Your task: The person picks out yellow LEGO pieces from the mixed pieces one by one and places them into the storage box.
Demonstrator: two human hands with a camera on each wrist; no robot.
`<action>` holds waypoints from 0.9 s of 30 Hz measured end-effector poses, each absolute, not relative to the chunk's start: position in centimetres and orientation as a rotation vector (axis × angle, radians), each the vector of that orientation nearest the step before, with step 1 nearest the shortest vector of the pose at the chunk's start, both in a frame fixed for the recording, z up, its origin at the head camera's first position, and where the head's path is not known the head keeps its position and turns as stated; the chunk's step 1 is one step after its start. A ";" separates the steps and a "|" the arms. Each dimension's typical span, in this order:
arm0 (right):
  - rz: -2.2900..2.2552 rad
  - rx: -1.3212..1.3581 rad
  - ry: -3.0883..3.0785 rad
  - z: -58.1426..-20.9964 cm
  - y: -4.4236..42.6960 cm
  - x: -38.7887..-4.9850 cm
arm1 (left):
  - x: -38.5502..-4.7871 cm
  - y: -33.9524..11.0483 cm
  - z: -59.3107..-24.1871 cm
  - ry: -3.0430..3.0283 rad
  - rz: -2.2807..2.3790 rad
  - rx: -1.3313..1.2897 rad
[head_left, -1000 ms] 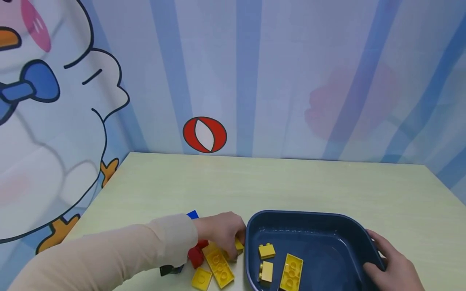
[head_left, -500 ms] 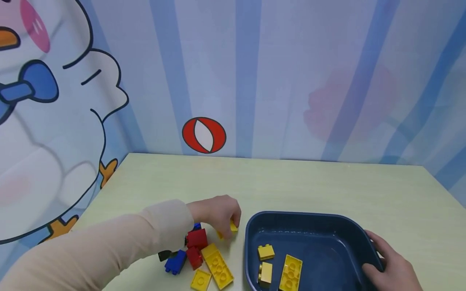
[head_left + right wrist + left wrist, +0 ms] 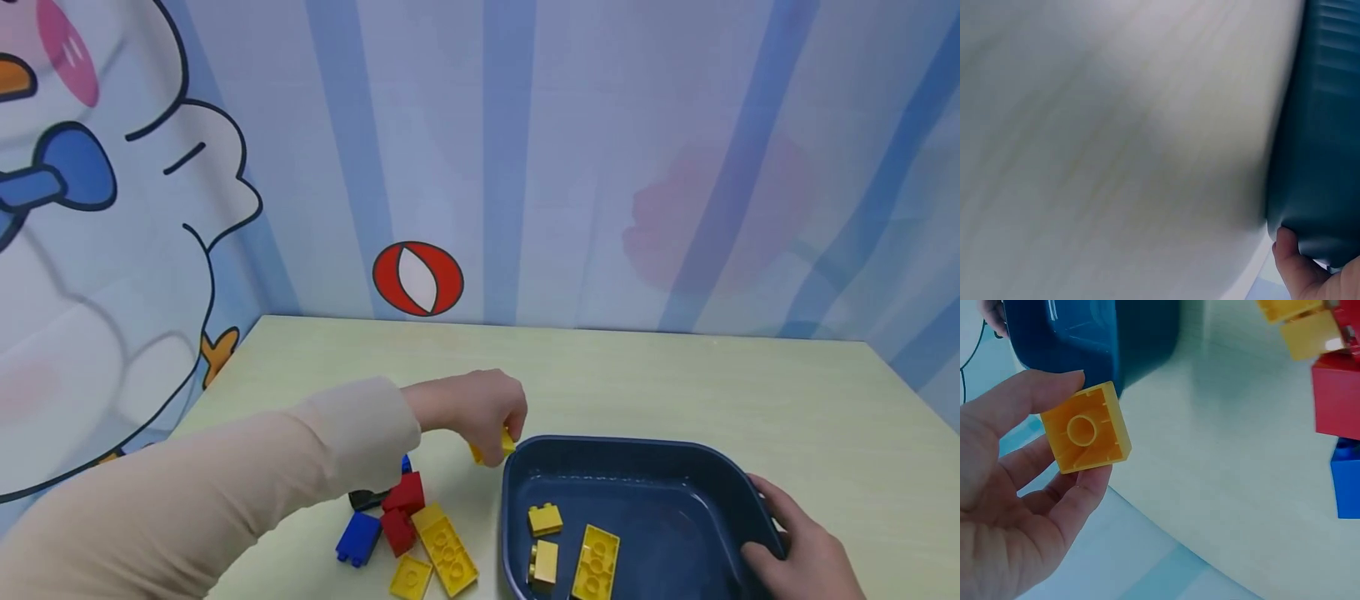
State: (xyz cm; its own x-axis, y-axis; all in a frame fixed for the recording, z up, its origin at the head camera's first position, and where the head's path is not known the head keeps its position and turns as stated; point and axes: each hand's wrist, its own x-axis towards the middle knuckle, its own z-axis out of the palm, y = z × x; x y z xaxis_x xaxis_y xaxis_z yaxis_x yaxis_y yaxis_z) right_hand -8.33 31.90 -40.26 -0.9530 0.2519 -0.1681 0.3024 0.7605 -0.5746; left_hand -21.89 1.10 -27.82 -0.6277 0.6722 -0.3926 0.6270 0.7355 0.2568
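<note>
Our left hand (image 3: pixel 489 410) pinches a yellow brick (image 3: pixel 1087 430) near the far-left corner of the tray (image 3: pixel 663 510); our right hand (image 3: pixel 804 552) grips its right side.

A blue-striped backdrop (image 3: pixel 570 167) — cartoon-printed — stands behind a pale table (image 3: pixel 645 383).

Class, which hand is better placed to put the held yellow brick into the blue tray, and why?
Probably the left hand: its fingers pinch the yellow brick near the far left corner of the blue tray. The right hand grips the tray's opposite side.
</note>
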 end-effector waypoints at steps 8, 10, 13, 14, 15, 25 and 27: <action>-0.975 0.440 2.892 -39.7 31.8 -8.1 | -21.1 4.0 -27.6 2.419 0.094 1.150; -0.976 0.427 2.898 -39.6 31.8 -8.1 | -20.8 4.8 -27.4 2.415 0.078 1.200; -0.975 0.441 2.896 -39.5 31.7 -8.1 | -20.3 6.0 -27.3 2.407 0.071 1.257; -0.979 0.445 2.897 -39.5 31.7 -8.1 | -20.2 6.4 -27.3 2.399 0.078 1.266; -0.982 0.448 2.897 -39.5 31.6 -8.1 | -20.1 6.7 -27.3 2.392 0.085 1.271; -0.986 0.451 2.921 -39.3 31.3 -7.7 | -19.0 9.8 -27.4 2.300 0.072 1.427; -0.982 0.452 2.921 -39.4 31.4 -7.6 | -18.7 10.5 -27.6 2.295 0.045 1.443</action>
